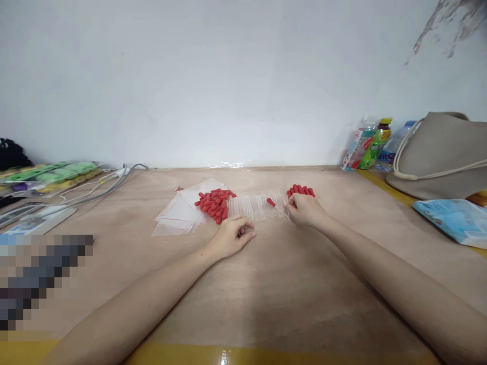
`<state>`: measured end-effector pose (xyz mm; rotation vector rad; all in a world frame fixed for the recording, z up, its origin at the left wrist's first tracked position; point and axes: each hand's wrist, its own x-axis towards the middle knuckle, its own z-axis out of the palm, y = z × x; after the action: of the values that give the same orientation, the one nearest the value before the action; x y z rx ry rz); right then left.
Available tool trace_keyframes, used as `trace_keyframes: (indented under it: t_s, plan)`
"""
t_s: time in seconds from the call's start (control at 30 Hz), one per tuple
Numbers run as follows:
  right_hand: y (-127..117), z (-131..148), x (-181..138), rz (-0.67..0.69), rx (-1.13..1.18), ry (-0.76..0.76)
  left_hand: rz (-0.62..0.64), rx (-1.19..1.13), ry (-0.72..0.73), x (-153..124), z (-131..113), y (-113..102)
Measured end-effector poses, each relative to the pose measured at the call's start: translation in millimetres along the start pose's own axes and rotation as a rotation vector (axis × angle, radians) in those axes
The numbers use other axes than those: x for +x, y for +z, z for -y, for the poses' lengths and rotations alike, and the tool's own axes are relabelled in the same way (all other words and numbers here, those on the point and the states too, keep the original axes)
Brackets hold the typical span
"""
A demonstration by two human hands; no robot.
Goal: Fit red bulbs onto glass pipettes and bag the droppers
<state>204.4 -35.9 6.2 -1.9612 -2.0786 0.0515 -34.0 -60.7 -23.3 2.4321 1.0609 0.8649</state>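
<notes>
My right hand (302, 210) pinches the clear tube of a dropper with a red rubber bulb (271, 202), which points up and left. Just behind that hand lies a neat row of red-bulbed droppers (301, 190). A row of loose clear tubes (247, 205) is spread across the middle of the table, partly behind both hands. My left hand (233, 236) rests in front of the tubes, its fingers loosely curled and apart from the thumb, with nothing visible in it. Beside it is a heap of loose red rubber bulbs (215, 203).
Clear plastic zip bags (178, 210) lie under and left of the bulbs. Bottles (375, 144), a beige bag (441, 152) and a blue packet (452, 220) stand or lie at the right. Cables (102, 190) and a packed green-and-yellow tray (53, 177) lie at the left, before a white wall.
</notes>
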Motion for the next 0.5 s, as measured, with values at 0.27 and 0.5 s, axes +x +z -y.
trace_keyframes:
  t_s: [0.27, 0.5]
  plan:
    - [8.1, 3.3, -23.1, 0.079, 0.002, -0.083, -0.008, 0.003, 0.001, -0.7, 0.6, 0.9]
    - [9.0, 8.3, -20.0, 0.086, 0.015, 0.006, 0.0, 0.002, -0.003, 0.0, 0.2, -0.4]
